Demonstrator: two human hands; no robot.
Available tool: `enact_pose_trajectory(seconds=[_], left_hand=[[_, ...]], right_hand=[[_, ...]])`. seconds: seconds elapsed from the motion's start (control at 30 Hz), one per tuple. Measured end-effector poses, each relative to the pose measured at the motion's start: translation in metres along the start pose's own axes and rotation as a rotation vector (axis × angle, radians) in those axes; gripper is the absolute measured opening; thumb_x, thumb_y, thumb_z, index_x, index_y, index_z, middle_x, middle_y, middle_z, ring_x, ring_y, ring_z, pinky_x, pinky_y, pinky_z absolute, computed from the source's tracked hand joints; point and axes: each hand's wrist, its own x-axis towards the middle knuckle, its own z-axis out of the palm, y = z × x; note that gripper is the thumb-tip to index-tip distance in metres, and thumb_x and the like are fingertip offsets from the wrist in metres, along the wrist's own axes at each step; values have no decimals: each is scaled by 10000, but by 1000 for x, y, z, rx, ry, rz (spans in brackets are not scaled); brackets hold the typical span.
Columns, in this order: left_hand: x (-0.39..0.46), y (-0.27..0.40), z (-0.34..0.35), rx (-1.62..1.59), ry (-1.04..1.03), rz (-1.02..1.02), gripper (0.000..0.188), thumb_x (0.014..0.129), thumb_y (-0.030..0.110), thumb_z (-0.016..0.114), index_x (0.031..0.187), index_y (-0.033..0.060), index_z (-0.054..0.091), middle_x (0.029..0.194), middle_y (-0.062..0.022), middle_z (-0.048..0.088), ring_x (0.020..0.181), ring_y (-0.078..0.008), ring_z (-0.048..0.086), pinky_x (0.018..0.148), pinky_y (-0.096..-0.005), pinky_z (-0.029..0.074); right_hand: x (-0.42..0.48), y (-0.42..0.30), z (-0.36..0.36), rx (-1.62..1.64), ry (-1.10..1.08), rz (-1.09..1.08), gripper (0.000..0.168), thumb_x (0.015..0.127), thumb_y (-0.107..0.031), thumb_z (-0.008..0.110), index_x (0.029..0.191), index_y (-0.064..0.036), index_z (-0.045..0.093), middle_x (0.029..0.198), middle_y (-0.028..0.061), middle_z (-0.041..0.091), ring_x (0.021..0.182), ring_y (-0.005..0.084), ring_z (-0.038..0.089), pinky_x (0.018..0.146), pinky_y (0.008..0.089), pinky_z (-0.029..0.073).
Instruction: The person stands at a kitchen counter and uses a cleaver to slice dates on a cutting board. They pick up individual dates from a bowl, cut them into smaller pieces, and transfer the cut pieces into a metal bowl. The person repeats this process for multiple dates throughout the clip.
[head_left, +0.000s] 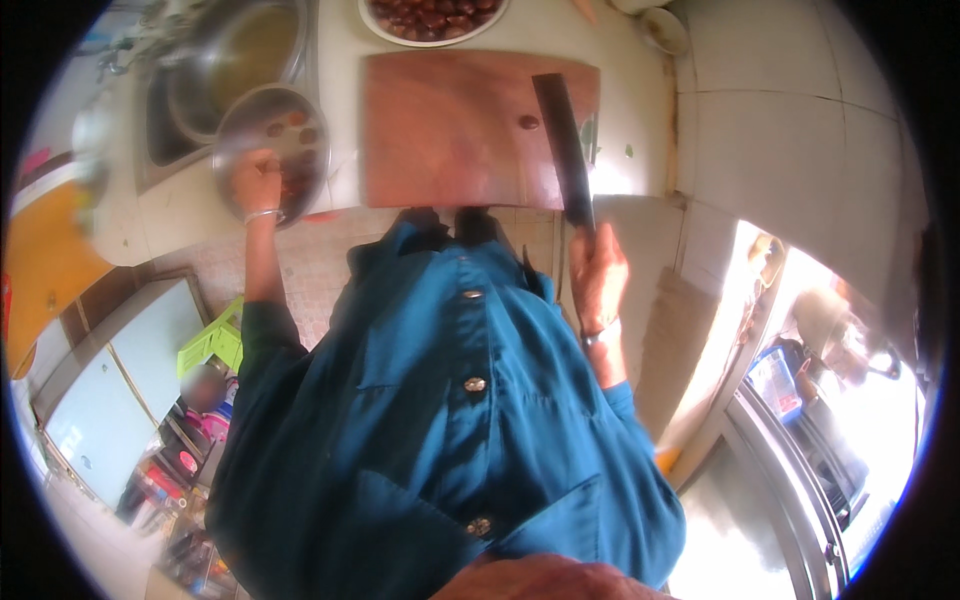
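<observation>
My right hand (600, 266) grips the handle of a cleaver (564, 146), whose broad dark blade lies over the right part of a reddish wooden cutting board (442, 135). One small dark brown piece, like a chestnut (529, 121), rests on the board just left of the blade. At the left, my left hand (257, 180) is inside a round metal bowl (321, 146) that holds several brown and reddish pieces. The fingers look curled, but blur hides whether they hold anything. Beyond the board stands a white-rimmed bowl (390, 34) full of glossy brown chestnuts.
A metal sink (154, 112) with a large metal basin (247, 60) lies behind the left bowl. A small cup-like container (665, 31) stands near the tiled wall (757, 142) at the back right. Green scraps (628, 151) lie right of the board.
</observation>
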Motion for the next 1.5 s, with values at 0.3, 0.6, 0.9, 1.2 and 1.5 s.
enact_pose_trajectory(seconds=[0.3, 0.6, 0.9, 1.2, 1.5], left_hand=[[4, 68, -21, 5, 205, -53, 201, 841, 186, 728, 1031, 125, 704, 1054, -122, 661, 1037, -315, 612, 916, -393, 478], [2, 129, -18, -159, 288, 194, 135, 868, 111, 712, 994, 73, 681, 1019, -101, 649, 1007, -276, 583, 921, -367, 454], [-34, 239, 24, -897, -480, 35, 347, 1000, 281, 604, 1271, 67, 567, 1217, -59, 633, 1120, -155, 597, 894, -252, 489], [-33, 242, 1, -828, -422, 400, 262, 988, 227, 592, 1141, 16, 618, 942, -144, 632, 849, -279, 603, 800, -360, 488], [23, 58, -39, 105, -131, 229, 150, 957, 159, 581, 997, 33, 650, 967, -179, 604, 947, -363, 607, 835, -406, 487]], right_hand=[[8, 13, 27, -180, -44, -21, 85, 861, -102, 631, 912, -55, 582, 802, 182, 645, 721, 404, 638, 641, 492, 534], [12, 8, 23, -168, -119, -28, 123, 875, -82, 618, 988, -39, 597, 804, 195, 636, 726, 408, 634, 649, 488, 528], [3, -12, 17, 361, -207, 138, 134, 923, -132, 625, 941, -6, 584, 648, 176, 584, 522, 258, 573, 525, 383, 480], [-7, -20, 16, 849, -504, 180, 158, 982, -155, 614, 868, -49, 582, 572, -45, 516, 504, 42, 468, 462, 231, 387], [10, 4, 21, 629, -241, 260, 122, 976, -124, 581, 997, -5, 600, 547, -25, 515, 456, 60, 488, 425, 244, 411]])
